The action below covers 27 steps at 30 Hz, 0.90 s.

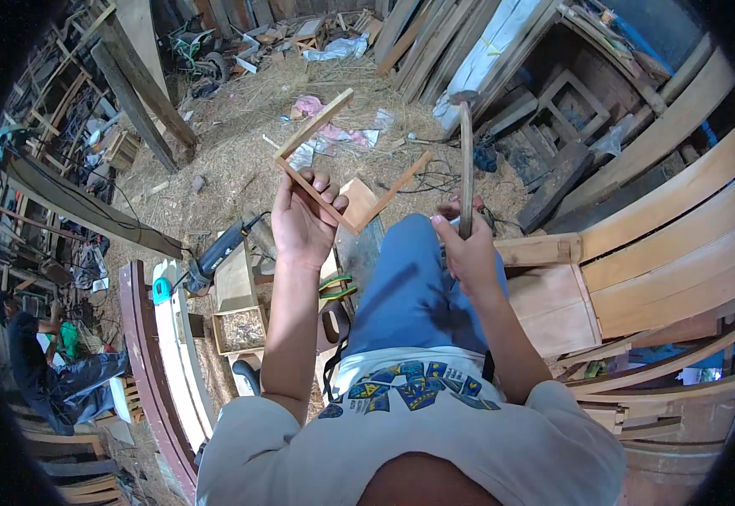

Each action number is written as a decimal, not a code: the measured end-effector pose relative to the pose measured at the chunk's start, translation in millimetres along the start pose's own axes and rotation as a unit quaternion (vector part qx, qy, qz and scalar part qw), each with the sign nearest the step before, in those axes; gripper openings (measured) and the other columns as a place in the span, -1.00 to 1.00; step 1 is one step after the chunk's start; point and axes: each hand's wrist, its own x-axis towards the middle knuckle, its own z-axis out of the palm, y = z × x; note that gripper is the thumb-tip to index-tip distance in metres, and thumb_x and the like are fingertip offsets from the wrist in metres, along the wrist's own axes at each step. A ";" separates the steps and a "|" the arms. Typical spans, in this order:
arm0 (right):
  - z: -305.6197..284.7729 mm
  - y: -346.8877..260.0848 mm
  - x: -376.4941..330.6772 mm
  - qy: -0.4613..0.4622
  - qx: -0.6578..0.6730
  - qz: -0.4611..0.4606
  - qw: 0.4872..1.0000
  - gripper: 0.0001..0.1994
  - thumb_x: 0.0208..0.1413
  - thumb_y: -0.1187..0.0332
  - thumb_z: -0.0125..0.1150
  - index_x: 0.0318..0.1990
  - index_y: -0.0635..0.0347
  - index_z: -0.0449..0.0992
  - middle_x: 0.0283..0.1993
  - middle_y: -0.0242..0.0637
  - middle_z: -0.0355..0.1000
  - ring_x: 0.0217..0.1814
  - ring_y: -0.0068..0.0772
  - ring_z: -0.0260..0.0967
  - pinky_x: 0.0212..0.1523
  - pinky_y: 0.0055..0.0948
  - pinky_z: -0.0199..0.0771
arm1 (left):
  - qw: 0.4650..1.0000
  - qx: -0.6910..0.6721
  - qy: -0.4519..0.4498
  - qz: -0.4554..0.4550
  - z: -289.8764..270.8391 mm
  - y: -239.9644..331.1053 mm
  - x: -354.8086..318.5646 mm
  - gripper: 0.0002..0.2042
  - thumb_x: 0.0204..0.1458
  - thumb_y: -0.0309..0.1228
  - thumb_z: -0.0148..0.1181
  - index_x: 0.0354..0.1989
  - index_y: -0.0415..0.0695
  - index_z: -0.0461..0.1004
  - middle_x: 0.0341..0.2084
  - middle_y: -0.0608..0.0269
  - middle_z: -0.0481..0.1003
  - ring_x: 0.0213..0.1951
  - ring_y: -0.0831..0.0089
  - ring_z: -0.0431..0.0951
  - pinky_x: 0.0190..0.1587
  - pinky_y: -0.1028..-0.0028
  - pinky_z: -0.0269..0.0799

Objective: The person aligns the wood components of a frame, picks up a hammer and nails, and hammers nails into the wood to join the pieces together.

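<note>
My left hand [303, 223] is closed round one strip of an open wooden frame [314, 125]. The frame is made of thin strips joined at corners, with one side open towards the far right. In my right hand [469, 253] is a hammer [467, 164], gripped near the lower end of its wooden handle. Its dark head [464, 98] points up and away from me, apart from the frame. Below and beyond the frame lies a flat piece of light wood [357, 201], partly hidden by it.
A power tool [218, 253] and a turquoise tape measure [162, 290] lie left of my forearm. Nearby stands a small wooden box [240, 330] holding small bits. Curved planks [679, 261] fill the right side. Another person [39, 363] sits at the far left. Shavings cover the floor [233, 126].
</note>
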 end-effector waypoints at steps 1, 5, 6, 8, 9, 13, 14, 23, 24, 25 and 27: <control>0.5 -2.6 0.6 0.002 -0.008 -0.001 1.000 -0.67 0.19 0.30 0.40 0.04 0.26 0.55 -0.48 -0.58 0.35 -0.58 -0.78 0.14 -0.58 -0.63 0.11 | 1.000 0.002 0.002 -0.004 -1.9 0.4 0.0 -0.67 0.45 -0.11 -0.22 -0.21 -0.10 0.33 -0.40 0.27 0.28 -0.37 0.39 0.28 -0.24 0.36 0.25; 2.4 2.0 9.6 0.024 -0.005 -0.058 0.998 -0.56 0.15 0.30 0.44 0.15 0.23 0.52 -0.47 -0.60 0.32 -0.51 -0.79 0.14 -0.52 -0.65 0.11 | 0.999 -0.017 -0.028 -0.037 -1.6 -2.2 0.5 -0.67 0.46 -0.12 -0.23 -0.21 -0.10 0.32 -0.40 0.28 0.25 -0.37 0.41 0.26 -0.25 0.38 0.24; 1.5 2.5 10.8 0.027 -0.004 -0.057 0.998 -0.56 0.15 0.30 0.44 0.15 0.23 0.52 -0.47 -0.60 0.32 -0.51 -0.79 0.14 -0.52 -0.65 0.11 | 0.999 -0.016 -0.027 -0.043 -0.9 -3.0 0.3 -0.67 0.46 -0.12 -0.22 -0.21 -0.10 0.31 -0.40 0.29 0.25 -0.37 0.42 0.26 -0.25 0.38 0.24; -0.8 2.4 12.5 0.007 -0.013 -0.039 0.999 -0.55 0.20 0.36 0.35 0.21 0.26 0.44 -0.36 -0.48 0.38 -0.71 -0.77 0.13 -0.78 -0.65 0.09 | 0.998 -0.011 -0.027 -0.049 -0.8 -4.4 0.2 -0.67 0.46 -0.11 -0.23 -0.20 -0.10 0.31 -0.40 0.30 0.25 -0.37 0.43 0.26 -0.26 0.39 0.24; -0.4 2.7 13.5 0.009 -0.013 -0.039 0.999 -0.55 0.20 0.36 0.35 0.21 0.26 0.44 -0.36 -0.48 0.38 -0.71 -0.77 0.13 -0.78 -0.65 0.09 | 0.998 -0.006 -0.028 -0.050 -0.9 -5.1 0.2 -0.67 0.46 -0.10 -0.23 -0.19 -0.10 0.31 -0.41 0.31 0.25 -0.37 0.45 0.26 -0.27 0.40 0.24; -0.5 -1.8 12.4 0.024 -0.010 -0.049 0.998 -0.57 0.19 0.34 0.38 0.19 0.24 0.49 -0.33 -0.50 0.39 -0.56 -0.77 0.16 -0.59 -0.65 0.15 | 0.998 0.012 -0.036 -0.053 -3.0 -5.8 -1.0 -0.67 0.47 -0.09 -0.22 -0.15 -0.10 0.32 -0.42 0.33 0.25 -0.40 0.48 0.26 -0.32 0.44 0.24; -1.9 -4.2 11.6 0.027 -0.024 -0.033 0.999 -0.58 0.17 0.31 0.41 0.16 0.24 0.53 -0.35 -0.54 0.40 -0.42 -0.77 0.17 -0.38 -0.64 0.22 | 0.997 0.058 -0.005 -0.044 -0.7 -6.1 -1.5 -0.66 0.47 -0.08 -0.22 -0.14 -0.09 0.33 -0.43 0.35 0.25 -0.44 0.50 0.26 -0.35 0.46 0.23; -27.5 13.0 14.8 0.032 0.003 0.013 0.999 -0.82 0.29 0.27 0.31 -0.22 0.17 0.49 -0.49 -0.60 0.26 -0.57 -0.77 0.12 -0.58 -0.62 0.15 | 0.942 0.323 0.075 -0.060 1.7 18.8 -1.8 -0.76 0.40 -0.20 -0.01 0.06 -0.07 0.31 -0.27 0.27 0.49 -0.48 0.56 0.47 -0.35 0.51 0.44; -26.8 13.3 17.4 0.031 0.033 -0.017 0.999 -0.75 0.29 0.27 0.32 -0.33 0.10 0.36 -0.49 -0.57 0.25 -0.61 -0.76 0.07 -0.62 -0.62 0.12 | 0.928 0.361 0.059 -0.075 4.1 21.6 -2.2 -0.75 0.38 -0.23 0.03 0.08 -0.08 0.30 -0.26 0.28 0.48 -0.47 0.56 0.47 -0.36 0.53 0.43; -27.4 11.7 18.2 0.028 0.029 -0.017 0.999 -0.75 0.29 0.27 0.32 -0.33 0.10 0.36 -0.49 -0.57 0.25 -0.61 -0.76 0.07 -0.62 -0.62 0.12 | 0.912 0.399 0.043 -0.090 7.5 24.4 -3.0 -0.74 0.36 -0.26 0.07 0.09 -0.08 0.30 -0.26 0.28 0.48 -0.47 0.57 0.47 -0.38 0.54 0.43; -29.1 7.6 18.7 0.038 -0.005 -0.017 0.999 -0.73 0.26 0.29 0.36 -0.33 0.11 0.34 -0.49 -0.57 0.22 -0.55 -0.75 0.09 -0.55 -0.61 0.18 | 0.910 0.399 0.034 -0.107 12.4 30.1 -5.4 -0.71 0.30 -0.34 0.17 0.11 -0.10 0.31 -0.24 0.29 0.47 -0.46 0.60 0.46 -0.38 0.58 0.40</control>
